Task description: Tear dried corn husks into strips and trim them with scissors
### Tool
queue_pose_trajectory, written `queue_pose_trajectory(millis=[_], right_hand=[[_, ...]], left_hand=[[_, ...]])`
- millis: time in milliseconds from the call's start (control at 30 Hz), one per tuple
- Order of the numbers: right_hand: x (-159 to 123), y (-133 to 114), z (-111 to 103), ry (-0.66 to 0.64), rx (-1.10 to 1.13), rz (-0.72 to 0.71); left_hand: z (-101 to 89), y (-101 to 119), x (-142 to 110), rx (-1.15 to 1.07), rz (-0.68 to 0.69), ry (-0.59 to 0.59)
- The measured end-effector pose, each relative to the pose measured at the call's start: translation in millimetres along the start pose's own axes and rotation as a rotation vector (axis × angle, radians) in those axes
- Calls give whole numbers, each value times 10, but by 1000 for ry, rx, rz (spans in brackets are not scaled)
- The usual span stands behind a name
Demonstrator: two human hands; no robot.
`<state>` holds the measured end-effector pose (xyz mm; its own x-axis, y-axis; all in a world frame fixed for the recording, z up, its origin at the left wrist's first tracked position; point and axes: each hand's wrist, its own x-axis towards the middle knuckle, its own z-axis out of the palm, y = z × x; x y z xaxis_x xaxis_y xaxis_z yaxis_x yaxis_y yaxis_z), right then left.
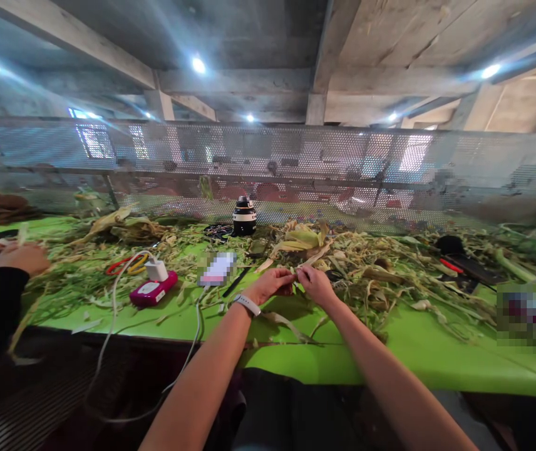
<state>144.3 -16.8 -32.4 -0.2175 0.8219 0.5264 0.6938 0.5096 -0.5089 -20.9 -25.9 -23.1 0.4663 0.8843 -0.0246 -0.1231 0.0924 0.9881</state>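
Observation:
My left hand (272,283), with a pale band (248,305) on its wrist, is closed in a pinch above the green tabletop (315,363). Its fingertips nearly meet those of my right hand (315,285), also pinched. Whatever lies between the fingers is too small and covered to make out. Just behind them lies a pile of dry, pale leafy strips like corn husk (303,239). One loose strip (289,326) rests on the table below my hands. To the left are a phone (218,269) with a cable and a thin dark stick (237,282).
A magenta power block (154,289) holds a white charger (156,270). A black bottle (244,217) stands at the back before a perforated metal screen (268,150). At the left, another person's hands (21,257) work over the table. A black cap-like object (450,245) lies at right.

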Motion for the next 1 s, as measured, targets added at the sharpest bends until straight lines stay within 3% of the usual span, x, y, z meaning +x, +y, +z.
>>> queue_pose_trajectory(millis=[233,367,500,700,1000], right_hand=[[-8,25,2,23,-90,-3],[8,21,-61,41,-5,30],[-4,-50,-118,-23,158,101],[-32,-174,-63,-104,325,32],[-7,-183,-52,-45,293,40]], left_hand=[[10,18,-14,-23,19,-6],[0,30,-3,-14,34,9],[-1,31,25,-49,79,90],[44,56,13,-85,79,143],[52,64,22,-59,172,189]])
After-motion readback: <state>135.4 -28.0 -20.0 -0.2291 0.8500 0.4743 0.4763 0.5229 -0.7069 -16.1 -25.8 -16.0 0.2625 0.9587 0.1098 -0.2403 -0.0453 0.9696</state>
